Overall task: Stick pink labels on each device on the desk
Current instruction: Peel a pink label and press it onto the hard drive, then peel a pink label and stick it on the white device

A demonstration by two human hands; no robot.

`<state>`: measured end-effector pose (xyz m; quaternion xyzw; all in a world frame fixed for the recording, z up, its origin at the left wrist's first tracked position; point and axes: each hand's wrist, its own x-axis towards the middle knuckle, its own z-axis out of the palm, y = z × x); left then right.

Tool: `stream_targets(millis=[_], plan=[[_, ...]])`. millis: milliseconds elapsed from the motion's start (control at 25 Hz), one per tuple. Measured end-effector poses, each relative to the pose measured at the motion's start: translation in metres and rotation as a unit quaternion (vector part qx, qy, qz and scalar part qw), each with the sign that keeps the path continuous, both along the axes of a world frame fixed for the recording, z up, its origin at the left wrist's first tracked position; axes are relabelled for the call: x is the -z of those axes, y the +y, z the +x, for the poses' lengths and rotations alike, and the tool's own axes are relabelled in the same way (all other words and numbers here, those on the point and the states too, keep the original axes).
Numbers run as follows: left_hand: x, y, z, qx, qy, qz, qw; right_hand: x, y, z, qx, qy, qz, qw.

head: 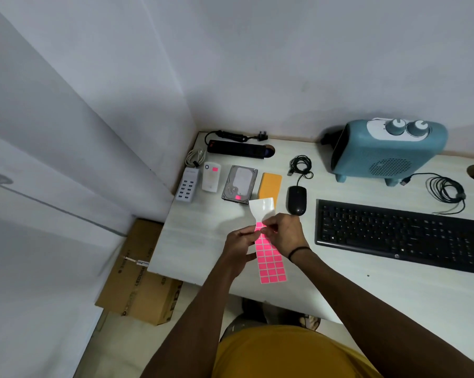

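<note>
Label sheet (pixel 270 261) hangs between both hands above the desk (pixel 203 241). Left hand (pixel 240 245) pinches its edge; right hand (pixel 283 231) pinches its top row

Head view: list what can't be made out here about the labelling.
- Label sheet: its top rows are hidden by the left hand and right hand; whether a label is peeled free is unclear.
- Power strip: too dark to tell whether it carries a label.
- Keyboard: its right end is cut off by the frame edge.
- USB charging hub: markings too small to read.
</note>
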<state>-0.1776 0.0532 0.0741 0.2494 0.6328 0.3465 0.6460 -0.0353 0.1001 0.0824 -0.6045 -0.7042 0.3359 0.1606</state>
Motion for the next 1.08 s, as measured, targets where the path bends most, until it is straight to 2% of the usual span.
stream_targets(millis=[280, 400, 480, 560, 600, 640, 880, 1080], plan=[[0.009, -0.021, 0.006, -0.059, -0.005, -0.023, 0.998, 0.005, -0.009, 0.007, -0.065, 0.001, -0.006, 0.998], [0.019, -0.018, 0.004, -0.070, 0.003, -0.048, 0.996, 0.012, -0.007, 0.005, 0.019, 0.044, -0.051, 0.998], [0.033, -0.010, -0.002, -0.069, 0.044, -0.068, 0.994, 0.021, -0.002, 0.004, 0.161, 0.134, -0.149, 0.967], [0.050, -0.003, -0.014, -0.054, 0.097, -0.096, 0.989, 0.025, 0.005, 0.001, 0.287, 0.247, -0.274, 0.884], [0.057, 0.000, -0.021, -0.041, 0.119, -0.110, 0.986, 0.027, 0.008, -0.001, 0.312, 0.280, -0.314, 0.852], [0.062, 0.003, -0.029, -0.028, 0.132, -0.122, 0.983, 0.028, 0.011, -0.004, 0.321, 0.294, -0.337, 0.835], [0.083, 0.018, -0.076, 0.088, 0.197, -0.136, 0.967, 0.027, 0.021, -0.047, 0.317, 0.326, -0.397, 0.797], [0.088, 0.042, -0.119, 0.142, 0.263, -0.139, 0.944, 0.035, 0.039, -0.084, 0.350, 0.359, -0.399, 0.768]])
